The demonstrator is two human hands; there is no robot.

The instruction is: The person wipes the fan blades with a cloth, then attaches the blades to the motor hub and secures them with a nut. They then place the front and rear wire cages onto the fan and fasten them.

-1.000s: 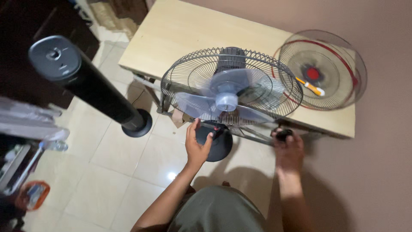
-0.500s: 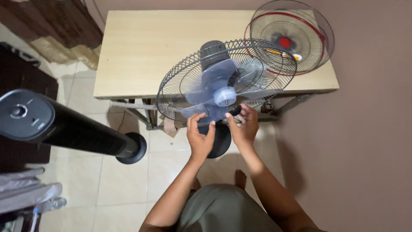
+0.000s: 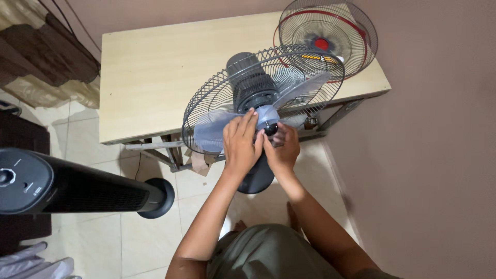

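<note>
Fan [image 3: 258, 93]: stands on floor before table [image 3: 150, 77], between person and table; both hands on its hub, left hand [image 3: 240, 142] beside right hand [image 3: 281, 150]. Loose fan guard [image 3: 330, 36]: on table, behind fan. Tower fan [image 3: 77, 188]: left, on floor

Both forearms extend from the bottom of the frame toward its centre. Left hand [image 3: 241, 140]: palm down, fingers spread and pointing up. Right hand [image 3: 283, 146]: fingers curled in a pinching grip, touching the left.
</note>
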